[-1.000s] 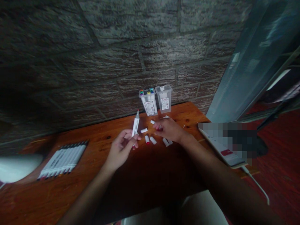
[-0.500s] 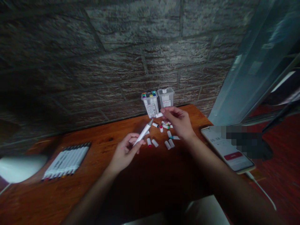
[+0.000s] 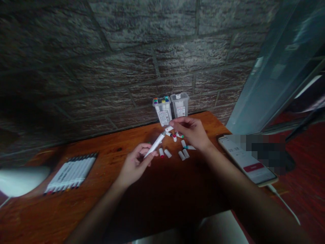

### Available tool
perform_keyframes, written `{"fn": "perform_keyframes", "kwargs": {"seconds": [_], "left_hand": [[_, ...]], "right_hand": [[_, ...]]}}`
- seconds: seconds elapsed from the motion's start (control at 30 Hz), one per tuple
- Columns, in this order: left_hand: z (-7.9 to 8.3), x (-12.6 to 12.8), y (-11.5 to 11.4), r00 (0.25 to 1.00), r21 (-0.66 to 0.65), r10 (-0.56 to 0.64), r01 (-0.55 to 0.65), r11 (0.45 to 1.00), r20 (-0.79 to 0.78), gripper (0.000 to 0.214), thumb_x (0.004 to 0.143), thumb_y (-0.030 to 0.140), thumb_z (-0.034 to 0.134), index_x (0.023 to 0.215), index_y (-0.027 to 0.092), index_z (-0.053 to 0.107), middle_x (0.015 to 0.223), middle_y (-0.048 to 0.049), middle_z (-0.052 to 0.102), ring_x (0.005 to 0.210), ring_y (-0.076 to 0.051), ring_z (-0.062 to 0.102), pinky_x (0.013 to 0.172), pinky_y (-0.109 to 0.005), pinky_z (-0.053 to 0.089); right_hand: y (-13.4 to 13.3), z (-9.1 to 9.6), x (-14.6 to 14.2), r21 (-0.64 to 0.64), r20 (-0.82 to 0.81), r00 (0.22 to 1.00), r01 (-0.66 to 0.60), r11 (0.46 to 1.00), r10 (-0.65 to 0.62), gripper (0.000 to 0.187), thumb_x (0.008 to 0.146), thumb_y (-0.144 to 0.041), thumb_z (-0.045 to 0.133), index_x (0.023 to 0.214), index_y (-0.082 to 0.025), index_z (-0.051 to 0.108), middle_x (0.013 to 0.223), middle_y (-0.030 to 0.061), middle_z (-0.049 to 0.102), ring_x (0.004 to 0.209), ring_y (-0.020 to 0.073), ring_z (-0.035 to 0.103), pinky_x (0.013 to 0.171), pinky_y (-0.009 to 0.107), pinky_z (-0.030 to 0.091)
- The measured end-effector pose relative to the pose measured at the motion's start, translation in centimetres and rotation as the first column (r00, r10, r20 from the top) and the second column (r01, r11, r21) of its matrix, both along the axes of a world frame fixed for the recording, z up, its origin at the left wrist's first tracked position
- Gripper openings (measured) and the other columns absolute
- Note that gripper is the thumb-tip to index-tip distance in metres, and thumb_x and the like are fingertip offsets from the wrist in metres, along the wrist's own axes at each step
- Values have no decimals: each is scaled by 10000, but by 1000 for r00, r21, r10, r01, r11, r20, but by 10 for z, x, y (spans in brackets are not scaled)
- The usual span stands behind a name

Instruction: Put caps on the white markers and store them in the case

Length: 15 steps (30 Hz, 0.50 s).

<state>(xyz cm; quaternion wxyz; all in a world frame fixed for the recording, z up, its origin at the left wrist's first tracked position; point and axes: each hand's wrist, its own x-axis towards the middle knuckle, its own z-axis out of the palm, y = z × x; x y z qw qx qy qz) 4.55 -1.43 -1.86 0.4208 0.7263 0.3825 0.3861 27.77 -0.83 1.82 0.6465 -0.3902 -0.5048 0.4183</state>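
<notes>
My left hand [image 3: 137,165] is closed around the white barrel of a marker [image 3: 155,145], its grey tip end slanting up and to the right. Between the fingertips of my right hand [image 3: 192,132] is a white marker cap [image 3: 168,128]. The cap meets the marker's tip end; whether it sits over the tip or only touches it I cannot tell. Below and around my right hand lie several loose caps, among them a white cap with a red end [image 3: 161,153] and a plain white cap [image 3: 168,153].
Behind the hands, a clear plastic box of markers [image 3: 163,112] stands beside a second clear box [image 3: 180,105] against the wall. A row of white markers [image 3: 71,173] lies at left, near a white lamp [image 3: 24,181]. A phone [image 3: 247,161] with a cable rests at right.
My right hand has moved slightly left and down, bringing the cap from just above the marker's tip into contact with it. My left hand has stayed nearly still.
</notes>
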Motion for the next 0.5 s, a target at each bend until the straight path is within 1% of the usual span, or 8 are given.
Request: {"fn": "perform_keyframes", "kwargs": {"seconds": [0.1,0.2,0.27,0.33,0.37,0.43,0.5], "left_hand": [[-2,-1,0,1000,-4,3,-3,1000,-15,243,845,303,664,1023,178,555,799,-22,720,526,-93,550,522,-209,450],[-2,-1,-1,999,2,-4,4,1000,-34,250,844,329,662,1024,182,571,786,-20,708,556,-113,578,527,-213,451],[-1,-1,-2,997,57,16,-12,998,-70,251,839,335,666,1023,182,591,794,-27,709,645,-142,633,604,-228,481],[-1,-2,-2,992,134,61,-46,990,-107,245,844,336,657,1026,180,605,811,-36,714,731,-165,665,692,-244,496],[-1,-3,-2,989,168,82,-61,984,-124,240,852,337,644,1028,178,608,812,-37,715,746,-168,669,710,-246,496],[-1,-5,-2,981,218,110,-73,973,-160,227,870,336,618,1034,178,615,790,-28,708,714,-158,661,685,-234,489],[-1,-7,-2,973,247,101,-48,968,-206,212,876,325,611,1033,184,631,781,-20,705,687,-147,650,655,-221,478]], "right_hand": [[1,-5,-3,26,59,998,-1,1000,-1,194,743,-376,747,835,-206,733,628,-10,645,501,91,474,479,240,364],[1,-6,-3,33,63,998,-3,999,1,186,745,-371,744,829,-205,738,666,-1,668,533,102,509,510,250,390],[0,-6,-3,45,87,995,-51,998,47,177,747,-366,743,829,-210,745,708,4,687,563,108,537,546,258,417],[-1,-6,-2,61,150,984,-103,993,93,151,747,-350,745,821,-219,752,745,3,700,609,116,565,596,265,440],[-1,-6,-2,64,183,976,-128,990,114,132,749,-338,745,814,-223,754,758,0,705,638,120,577,624,268,448],[-1,-8,-3,56,229,962,-165,985,149,98,760,-319,736,783,-225,753,736,-8,696,656,120,580,644,266,443],[-2,-10,-4,36,252,953,-184,982,169,116,786,-318,711,746,-215,744,661,-20,655,604,105,543,599,251,407]]}}
